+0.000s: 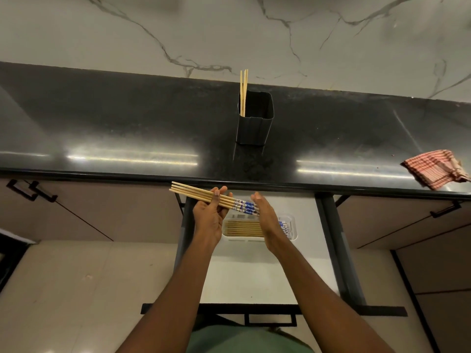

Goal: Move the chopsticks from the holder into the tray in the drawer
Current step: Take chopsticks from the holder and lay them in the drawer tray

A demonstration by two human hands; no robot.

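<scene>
Hands:
- Your left hand grips a bundle of chopsticks. They lie side by side and roughly level, with the plain tips pointing left and the blue-patterned ends pointing right.
- Your right hand is released and holds nothing. Its fingers are straight and together, and the palm is set against the patterned ends of the bundle.

Beneath the hands:
- The drawer is pulled open and has a white floor.
- The tray is white and sits at the far end of the drawer. It is partly hidden by both hands.
- The stored chopsticks lie flat in a row in the tray, with their patterned ends to the right.

Beyond:
- The worktop is black and glossy.
- The holder is a dark, square, upright container on the worktop, directly behind the drawer.
- The remaining chopsticks are a few sticks standing in the holder's left corner.
- A checked red cloth lies crumpled at the worktop's right end, well apart from the holder.
</scene>
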